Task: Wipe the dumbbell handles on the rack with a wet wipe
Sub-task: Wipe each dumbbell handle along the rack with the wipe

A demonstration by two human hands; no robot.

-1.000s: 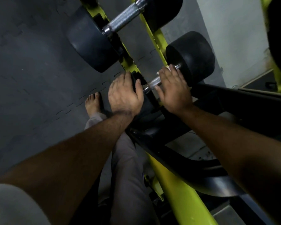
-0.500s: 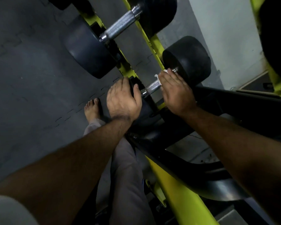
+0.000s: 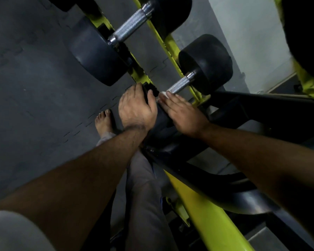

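Note:
A black dumbbell lies on the yellow-green rack (image 3: 172,49), its knurled steel handle (image 3: 179,85) bare over most of its length. My right hand (image 3: 183,113) lies at the near end of that handle, fingers fairly straight, pressing a white wet wipe (image 3: 162,94) against it; only a small edge of the wipe shows. My left hand (image 3: 136,107) grips the near black weight head (image 3: 161,122) of the same dumbbell, fingers curled over its edge. A second dumbbell with a knurled handle (image 3: 130,27) rests higher on the rack.
Dark interlocking floor mats (image 3: 34,78) spread to the left. My bare foot (image 3: 104,120) and grey trouser leg (image 3: 143,196) stand beside the rack. A yellow-green frame tube (image 3: 203,211) and black rack bars run toward the lower right. A pale wall (image 3: 252,33) lies behind.
My right hand has slid down the handle from the far weight head to the near end, uncovering most of the knurled steel. My left hand has kept its grip on the near head.

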